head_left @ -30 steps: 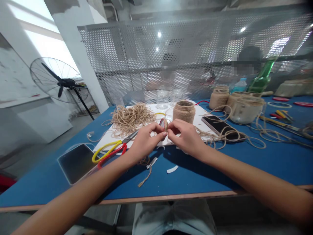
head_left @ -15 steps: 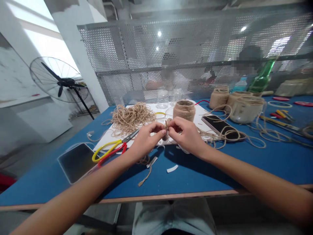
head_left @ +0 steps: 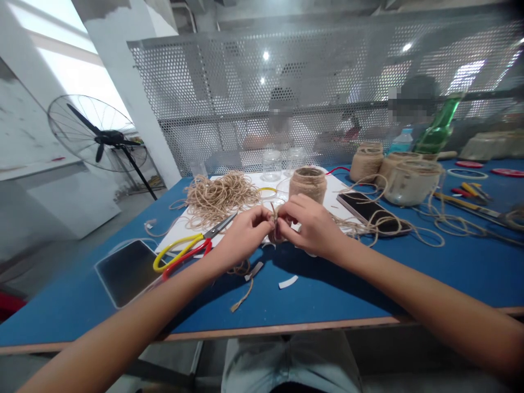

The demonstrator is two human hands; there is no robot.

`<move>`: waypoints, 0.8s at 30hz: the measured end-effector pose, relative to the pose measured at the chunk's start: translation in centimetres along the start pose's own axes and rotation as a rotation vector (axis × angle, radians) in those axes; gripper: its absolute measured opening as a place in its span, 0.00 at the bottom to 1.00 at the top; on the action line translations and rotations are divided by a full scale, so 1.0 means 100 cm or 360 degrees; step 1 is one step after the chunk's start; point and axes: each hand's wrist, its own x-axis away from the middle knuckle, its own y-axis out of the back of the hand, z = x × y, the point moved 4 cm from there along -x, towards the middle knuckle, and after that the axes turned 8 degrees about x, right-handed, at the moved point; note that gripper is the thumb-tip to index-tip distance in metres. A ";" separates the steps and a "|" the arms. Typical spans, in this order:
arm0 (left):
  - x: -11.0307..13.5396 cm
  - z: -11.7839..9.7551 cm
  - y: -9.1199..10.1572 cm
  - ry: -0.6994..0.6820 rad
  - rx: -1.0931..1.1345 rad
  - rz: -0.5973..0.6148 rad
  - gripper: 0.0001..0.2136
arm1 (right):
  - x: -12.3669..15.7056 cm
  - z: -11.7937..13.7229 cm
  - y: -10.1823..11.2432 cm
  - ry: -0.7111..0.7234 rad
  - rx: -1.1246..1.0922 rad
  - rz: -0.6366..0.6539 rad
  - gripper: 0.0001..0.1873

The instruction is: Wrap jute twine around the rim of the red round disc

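Observation:
Both hands meet over the blue table (head_left: 368,284), pinching a small round lid wrapped in jute twine (head_left: 277,232). My left hand (head_left: 244,234) grips its left side with closed fingers. My right hand (head_left: 309,225) holds the right side, fingers curled, with a short twine end sticking up between the thumbs. Just behind the hands stands a twine-covered jar (head_left: 308,184) on a white sheet (head_left: 182,234). A loose pile of twine (head_left: 219,197) lies to the left of the jar.
Yellow and red handled scissors (head_left: 184,252) lie left of my hands, with a dark tablet (head_left: 125,271) beyond. A phone (head_left: 370,210), more wrapped jars (head_left: 393,169), a green bottle (head_left: 438,128) and tools sit right. A perforated screen stands behind; people sit past it. A fan stands left.
The wrapped lid has turned in my fingers and dropped slightly; its red rim no longer shows. Both hands stayed in the same spot.

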 end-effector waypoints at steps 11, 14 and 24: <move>-0.003 0.007 0.000 -0.0029 -0.0219 -0.0013 0.05 | 0.001 0.003 -0.006 0.0017 0.0295 0.0057 0.09; -0.002 0.008 0.001 -0.0038 -0.0322 0.0005 0.05 | 0.001 0.002 -0.008 0.0031 0.0347 0.0110 0.09; 0.000 0.004 -0.001 -0.0087 -0.0451 0.0016 0.05 | -0.001 0.004 -0.008 0.0072 0.0290 0.0066 0.09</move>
